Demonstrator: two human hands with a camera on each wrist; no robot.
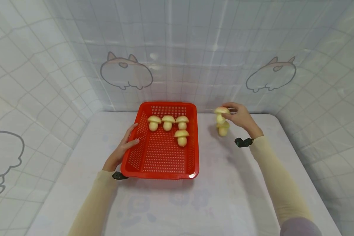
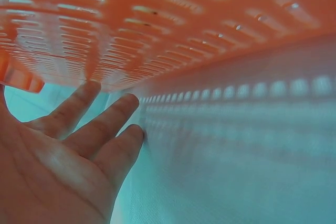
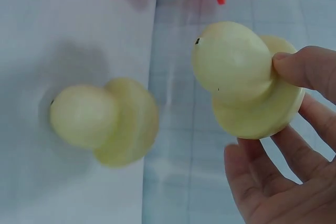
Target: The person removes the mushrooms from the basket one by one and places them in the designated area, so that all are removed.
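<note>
My right hand [image 1: 241, 117] pinches a pale yellow toy mushroom [image 3: 233, 64] by its cap, with the thumb on one side and fingers on the other. Just below it in the head view, a second toy mushroom [image 1: 223, 129] lies on the table, apart from the held one in the right wrist view. My left hand [image 1: 123, 149] grips the left rim of a red slotted plastic basket [image 1: 160, 176], thumb over the rim. Other fingers [image 2: 107, 124] reach along the basket's outside in the left wrist view. Inside lie several toy mushrooms [image 1: 168, 123], mostly in a row at the far end.
A white cloth-like cover lies over the table [image 1: 218, 196]. Behind it rises a sheet-covered wall [image 1: 183, 65] with a grid and cartoon animal drawings. Similar gridded sheets stand at the left and right sides.
</note>
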